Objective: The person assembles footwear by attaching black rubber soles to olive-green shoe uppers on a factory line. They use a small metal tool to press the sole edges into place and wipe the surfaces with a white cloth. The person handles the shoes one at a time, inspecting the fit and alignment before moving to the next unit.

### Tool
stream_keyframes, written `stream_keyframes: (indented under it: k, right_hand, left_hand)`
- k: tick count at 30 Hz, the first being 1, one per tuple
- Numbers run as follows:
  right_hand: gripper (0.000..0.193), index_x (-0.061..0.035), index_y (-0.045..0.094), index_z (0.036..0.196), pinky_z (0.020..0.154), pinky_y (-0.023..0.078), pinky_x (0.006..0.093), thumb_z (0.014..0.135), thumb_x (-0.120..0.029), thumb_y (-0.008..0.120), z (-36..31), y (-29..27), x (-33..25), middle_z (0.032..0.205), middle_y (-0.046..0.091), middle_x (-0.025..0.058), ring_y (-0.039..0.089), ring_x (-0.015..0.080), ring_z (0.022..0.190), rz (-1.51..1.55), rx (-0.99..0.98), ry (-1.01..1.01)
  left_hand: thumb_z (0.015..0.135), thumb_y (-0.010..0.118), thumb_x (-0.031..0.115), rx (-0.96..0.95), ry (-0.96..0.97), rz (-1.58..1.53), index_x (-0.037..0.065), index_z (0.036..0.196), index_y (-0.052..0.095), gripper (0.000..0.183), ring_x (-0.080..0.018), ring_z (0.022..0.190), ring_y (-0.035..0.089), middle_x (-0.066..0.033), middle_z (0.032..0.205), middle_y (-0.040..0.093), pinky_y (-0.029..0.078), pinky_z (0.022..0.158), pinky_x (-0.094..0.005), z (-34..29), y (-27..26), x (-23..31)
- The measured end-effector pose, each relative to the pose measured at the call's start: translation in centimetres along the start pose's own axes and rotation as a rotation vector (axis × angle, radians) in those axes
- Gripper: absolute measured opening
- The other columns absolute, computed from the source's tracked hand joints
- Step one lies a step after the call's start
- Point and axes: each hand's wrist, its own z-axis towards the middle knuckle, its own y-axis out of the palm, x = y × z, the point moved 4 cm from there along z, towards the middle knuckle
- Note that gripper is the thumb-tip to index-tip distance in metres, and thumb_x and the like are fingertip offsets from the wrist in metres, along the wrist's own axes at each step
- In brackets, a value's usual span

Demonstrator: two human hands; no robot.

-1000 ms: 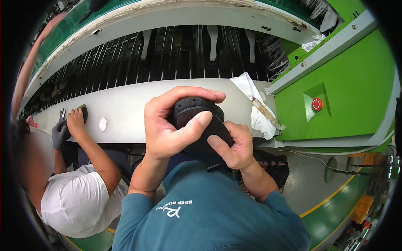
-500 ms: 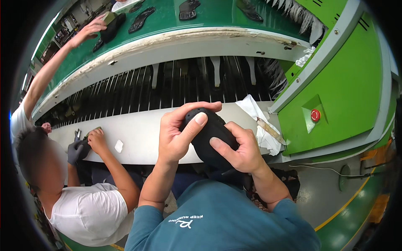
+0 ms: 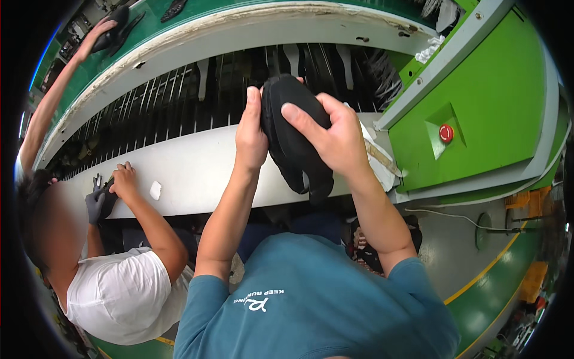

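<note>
A black shoe [image 3: 296,140], its surface dark and plain, is held up in front of me above the pale work ledge. My left hand [image 3: 252,130] grips its left side, the thumb lying along the edge and the other fingers mostly hidden behind. On the right side my right hand [image 3: 339,134] is wrapped round it, its thumb pressed on the face of the shoe. A loose black flap hangs at the shoe's lower end. The fingers behind the shoe cannot be seen.
Beyond the ledge [image 3: 197,149] run metal rods over a dark gap, then a green belt with black shoe parts. At right stands a green machine [image 3: 478,119] with a red button [image 3: 446,133], beside a white cloth and a wooden-looking tool [image 3: 382,157]. A co-worker [image 3: 119,287] sits left.
Both my hands have lifted the shoe farther out from my body and turned it. My left thumb has shifted from the shoe's top end to its left edge. The view has tilted slightly.
</note>
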Motion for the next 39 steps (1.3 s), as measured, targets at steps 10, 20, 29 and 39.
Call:
stream_keyframes:
  k: [10,20,29,39]
  right_hand:
    - [0.057,0.0023,0.065,0.076,0.057,0.051,0.0305,0.088,-0.049,0.088,1.8,0.0,1.6,0.067,0.068,0.007,0.062,0.0112,0.061,-0.051,0.045,-0.038]
    - [0.053,0.0023,0.069,0.083,0.059,0.052,0.0287,0.087,-0.046,0.091,1.8,0.2,2.0,0.071,0.069,0.0046,0.063,0.0092,0.065,0.041,0.049,-0.057]
    - [0.059,-0.0005,0.061,0.075,0.056,0.048,0.0296,0.086,-0.051,0.09,2.2,0.0,2.4,0.066,0.063,0.0046,0.057,0.0088,0.062,-0.111,0.082,-0.068]
    - [0.058,-0.0011,0.061,0.074,0.056,0.048,0.0287,0.085,-0.049,0.092,2.1,-0.4,2.7,0.066,0.063,0.0028,0.057,0.0081,0.062,-0.105,0.079,-0.102]
  left_hand:
    - [0.121,0.028,0.043,0.141,0.095,0.065,-0.002,0.131,0.065,0.06,-0.0162,0.11,0.069,-0.0105,0.119,0.073,0.054,0.098,-0.0285,0.5,0.0,0.1]
    - [0.119,0.031,0.047,0.165,0.077,0.114,-0.004,0.126,0.069,0.064,-0.0167,0.104,0.069,-0.011,0.114,0.075,0.054,0.093,-0.0276,1.0,0.1,-0.2]
    - [0.119,0.029,0.045,0.195,0.19,0.299,-0.005,0.125,0.069,0.064,-0.0175,0.104,0.07,-0.0117,0.114,0.075,0.053,0.095,-0.0282,1.2,0.4,0.1]
    - [0.12,0.027,0.043,0.155,0.222,0.288,-0.004,0.124,0.069,0.063,-0.0182,0.104,0.069,-0.0112,0.112,0.075,0.053,0.094,-0.0295,1.1,0.6,-0.1]
